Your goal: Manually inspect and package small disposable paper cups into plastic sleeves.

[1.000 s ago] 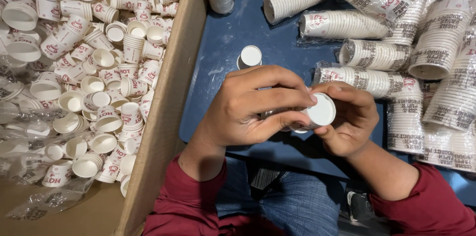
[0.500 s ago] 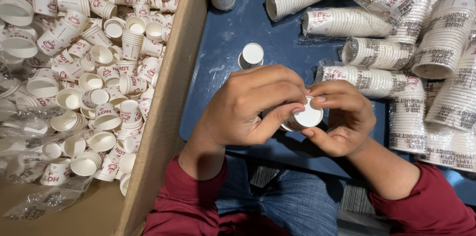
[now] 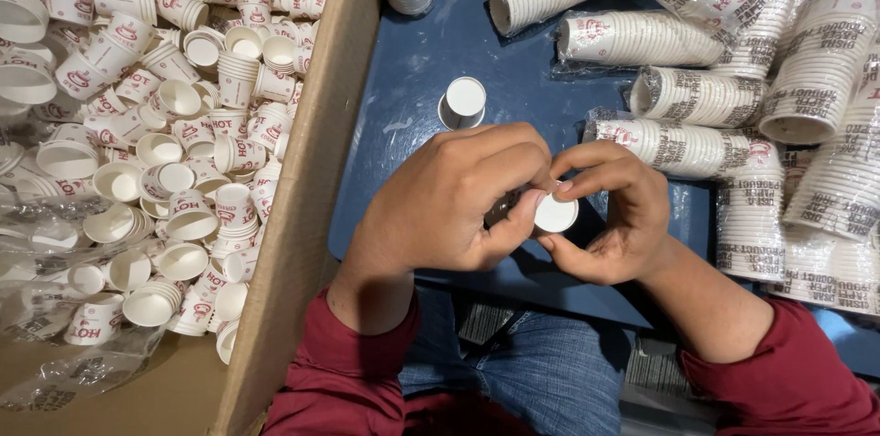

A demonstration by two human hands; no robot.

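Both hands meet over the near edge of a blue table (image 3: 431, 60). My left hand (image 3: 449, 202) and my right hand (image 3: 610, 216) pinch a small white paper cup (image 3: 555, 214) between their fingertips, its white base toward the camera. The left hand's fingers cover most of the cup's body. A single small paper cup (image 3: 463, 101) stands upside down on the table just beyond my left hand.
A large cardboard box (image 3: 302, 188) on the left holds several loose small white paper cups with red print (image 3: 165, 115) and crumpled clear plastic (image 3: 55, 308). Plastic-wrapped sleeves of stacked cups (image 3: 697, 92) lie piled on the table's right. My jeans-clad lap is below.
The two hands have shifted slightly and turned the small cup between the fingers; its white base has moved left, closer to the left thumb.
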